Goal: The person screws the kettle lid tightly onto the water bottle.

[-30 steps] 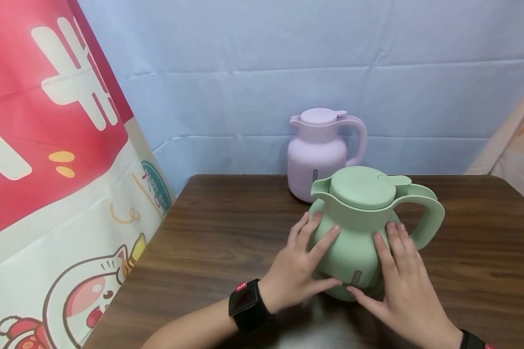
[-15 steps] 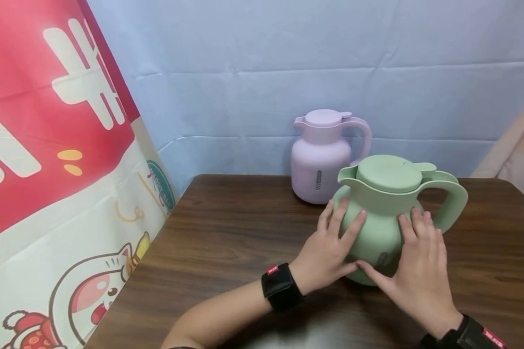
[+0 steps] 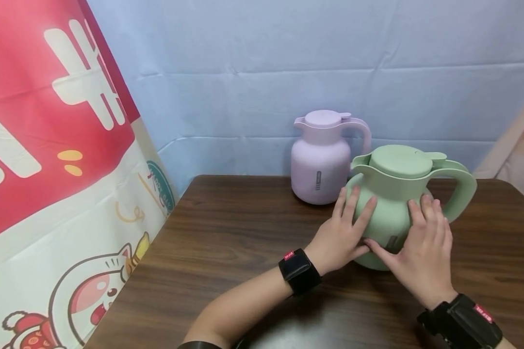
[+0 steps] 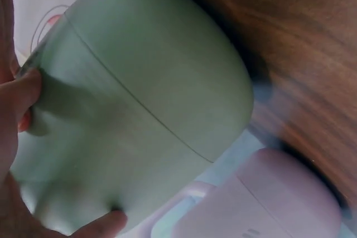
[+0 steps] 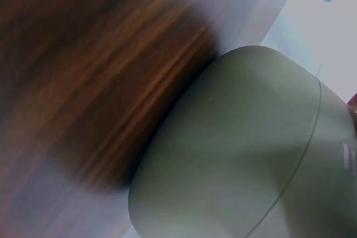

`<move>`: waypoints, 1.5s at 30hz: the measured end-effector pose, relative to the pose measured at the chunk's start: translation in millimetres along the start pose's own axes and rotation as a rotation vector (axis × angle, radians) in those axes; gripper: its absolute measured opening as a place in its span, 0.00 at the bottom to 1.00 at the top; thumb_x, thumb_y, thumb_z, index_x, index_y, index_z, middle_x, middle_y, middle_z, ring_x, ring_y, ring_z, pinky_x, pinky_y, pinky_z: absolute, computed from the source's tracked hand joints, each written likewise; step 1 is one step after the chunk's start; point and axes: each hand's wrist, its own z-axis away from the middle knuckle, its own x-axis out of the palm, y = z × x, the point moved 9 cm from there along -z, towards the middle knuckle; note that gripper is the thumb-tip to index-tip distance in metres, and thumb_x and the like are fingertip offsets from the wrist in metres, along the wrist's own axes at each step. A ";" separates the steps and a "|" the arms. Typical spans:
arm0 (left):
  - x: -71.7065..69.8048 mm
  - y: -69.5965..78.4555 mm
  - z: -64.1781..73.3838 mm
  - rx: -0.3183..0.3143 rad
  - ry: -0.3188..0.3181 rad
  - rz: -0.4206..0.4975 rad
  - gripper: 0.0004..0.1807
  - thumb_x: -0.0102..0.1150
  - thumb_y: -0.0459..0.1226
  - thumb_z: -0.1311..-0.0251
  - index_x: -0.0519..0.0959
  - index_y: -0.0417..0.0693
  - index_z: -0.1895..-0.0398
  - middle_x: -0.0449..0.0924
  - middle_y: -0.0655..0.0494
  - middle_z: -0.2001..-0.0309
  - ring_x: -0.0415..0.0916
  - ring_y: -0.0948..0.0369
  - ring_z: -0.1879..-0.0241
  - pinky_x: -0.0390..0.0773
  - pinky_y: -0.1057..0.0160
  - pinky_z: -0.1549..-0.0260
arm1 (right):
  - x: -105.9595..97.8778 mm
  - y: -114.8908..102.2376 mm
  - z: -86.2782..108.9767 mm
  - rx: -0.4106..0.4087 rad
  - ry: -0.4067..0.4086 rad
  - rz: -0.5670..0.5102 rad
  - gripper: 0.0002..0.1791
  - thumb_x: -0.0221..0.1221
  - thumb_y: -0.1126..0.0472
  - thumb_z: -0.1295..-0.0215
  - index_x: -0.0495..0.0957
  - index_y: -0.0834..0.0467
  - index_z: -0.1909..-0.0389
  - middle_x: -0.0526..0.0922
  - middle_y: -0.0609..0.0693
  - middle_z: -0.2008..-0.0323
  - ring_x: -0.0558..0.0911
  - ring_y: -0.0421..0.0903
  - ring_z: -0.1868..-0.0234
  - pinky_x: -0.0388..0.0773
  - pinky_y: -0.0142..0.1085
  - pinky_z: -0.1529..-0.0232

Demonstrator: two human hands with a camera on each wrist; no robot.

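Note:
A pale green thermal jug [image 3: 390, 206] with a round lid, a spout at left and a loop handle at right stands upright on the right half of the table. My left hand [image 3: 338, 237] presses the left front of its body, fingers spread and fairly straight. Against the right front lies my right hand [image 3: 425, 247], just below the handle. The thumbs almost meet low on the front, beside a small dark label. In the left wrist view, a thumb and a fingertip touch the green body [image 4: 145, 82]. The right wrist view shows its lower part [image 5: 240, 137] close to the table.
A lilac jug [image 3: 319, 160] of similar shape stands behind and to the left, near the back edge of the dark wooden table [image 3: 227, 228]. A pale blue cloth [image 3: 244, 102] hangs behind. On the left hangs a printed red and white cloth [image 3: 26, 189].
Both hands have moved the green jug away from me and to the right, to beside the lilac jug's front right. The hands have kept their places on it. The lilac jug stays put.

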 end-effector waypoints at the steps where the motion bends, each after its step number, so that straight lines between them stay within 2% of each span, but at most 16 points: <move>1: 3.0 0.6 -2.3 0.002 -0.012 -0.004 0.56 0.61 0.58 0.45 0.42 0.37 0.27 0.30 0.28 0.30 0.34 0.35 0.31 0.69 0.64 0.46 | 0.1 2.8 -0.3 0.004 0.006 0.002 0.58 0.42 0.19 0.49 0.52 0.64 0.34 0.53 0.66 0.31 0.53 0.67 0.32 0.53 0.67 0.42; 5: 12.6 1.8 -13.8 -0.008 -0.063 -0.035 0.55 0.57 0.59 0.42 0.39 0.35 0.27 0.25 0.27 0.30 0.31 0.35 0.31 0.69 0.66 0.46 | 1.1 14.3 -2.8 0.009 0.021 0.006 0.58 0.42 0.19 0.48 0.52 0.63 0.33 0.52 0.66 0.31 0.52 0.67 0.32 0.55 0.68 0.43; 10: 18.3 0.4 -24.5 -0.060 -0.125 -0.023 0.58 0.56 0.61 0.43 0.36 0.38 0.26 0.23 0.32 0.29 0.37 0.39 0.30 0.76 0.73 0.62 | 3.0 26.5 -5.3 -0.038 0.044 -0.010 0.56 0.45 0.22 0.46 0.52 0.65 0.34 0.53 0.68 0.32 0.51 0.68 0.32 0.52 0.62 0.37; 14: 25.9 -1.7 -29.4 -0.102 -0.192 0.018 0.59 0.56 0.62 0.45 0.32 0.43 0.25 0.20 0.37 0.28 0.38 0.43 0.29 0.76 0.75 0.67 | 5.7 35.7 -10.1 -0.066 0.041 -0.015 0.55 0.46 0.23 0.45 0.52 0.66 0.34 0.51 0.67 0.32 0.50 0.68 0.32 0.50 0.59 0.35; 15: 29.3 -2.6 -30.4 -0.110 -0.209 0.038 0.59 0.56 0.62 0.44 0.30 0.45 0.26 0.19 0.38 0.28 0.37 0.44 0.28 0.77 0.74 0.66 | 6.5 38.2 -11.6 -0.063 0.038 -0.017 0.55 0.46 0.23 0.45 0.52 0.67 0.34 0.51 0.67 0.32 0.50 0.68 0.31 0.50 0.59 0.36; 17: 35.6 -5.5 -32.4 -0.122 -0.234 0.091 0.59 0.55 0.62 0.44 0.28 0.48 0.26 0.18 0.41 0.28 0.37 0.47 0.28 0.76 0.70 0.58 | 8.7 44.0 -14.6 -0.042 0.024 -0.022 0.56 0.45 0.23 0.45 0.52 0.66 0.34 0.50 0.66 0.31 0.48 0.67 0.31 0.52 0.61 0.38; 20: 42.4 -13.7 -34.2 -0.138 -0.260 0.152 0.57 0.53 0.63 0.43 0.26 0.53 0.26 0.20 0.45 0.27 0.38 0.52 0.28 0.69 0.64 0.45 | 15.8 52.5 -17.2 -0.003 -0.018 -0.030 0.57 0.45 0.22 0.46 0.50 0.65 0.32 0.47 0.64 0.30 0.45 0.65 0.29 0.57 0.65 0.43; 22: 44.0 -20.0 -35.3 -0.140 -0.264 0.189 0.55 0.52 0.63 0.42 0.28 0.57 0.25 0.23 0.47 0.26 0.41 0.56 0.28 0.64 0.59 0.40 | 21.2 57.0 -17.5 0.014 -0.046 -0.027 0.57 0.45 0.22 0.46 0.49 0.65 0.31 0.45 0.63 0.29 0.43 0.64 0.29 0.60 0.68 0.48; 24: 45.0 -25.1 -36.0 -0.129 -0.266 0.218 0.53 0.51 0.62 0.41 0.29 0.59 0.25 0.23 0.50 0.26 0.42 0.59 0.28 0.64 0.55 0.40 | 25.2 60.5 -18.0 0.020 -0.063 -0.017 0.58 0.44 0.22 0.46 0.48 0.65 0.31 0.44 0.63 0.28 0.42 0.63 0.28 0.62 0.68 0.50; 28: 50.8 -30.7 -35.7 -0.094 -0.287 0.263 0.50 0.50 0.60 0.39 0.29 0.62 0.25 0.21 0.54 0.26 0.40 0.56 0.28 0.60 0.51 0.38 | 27.2 67.0 -21.5 0.022 -0.035 -0.016 0.58 0.45 0.21 0.47 0.49 0.64 0.31 0.45 0.63 0.28 0.43 0.64 0.29 0.60 0.68 0.48; 34: 65.1 -40.2 -28.6 -0.108 -0.373 0.238 0.47 0.48 0.61 0.37 0.29 0.68 0.26 0.21 0.64 0.26 0.30 0.54 0.27 0.55 0.46 0.36 | 31.7 79.4 -27.6 0.035 -0.023 -0.052 0.58 0.45 0.21 0.48 0.50 0.64 0.31 0.46 0.63 0.29 0.42 0.64 0.29 0.55 0.65 0.42; 40: 74.8 -41.2 -21.1 -0.140 -0.415 0.295 0.48 0.49 0.59 0.37 0.29 0.68 0.26 0.26 0.61 0.25 0.30 0.55 0.27 0.55 0.44 0.37 | 36.1 91.8 -33.3 0.030 -0.010 -0.086 0.58 0.48 0.22 0.49 0.50 0.64 0.32 0.46 0.64 0.30 0.41 0.65 0.29 0.45 0.60 0.35; 45: 80.0 -36.3 -14.0 -0.152 -0.469 0.327 0.47 0.50 0.59 0.37 0.30 0.68 0.26 0.27 0.59 0.25 0.31 0.55 0.27 0.54 0.45 0.36 | 40.7 100.5 -38.3 0.006 0.000 -0.084 0.58 0.48 0.22 0.49 0.50 0.64 0.33 0.47 0.64 0.30 0.42 0.65 0.29 0.42 0.58 0.34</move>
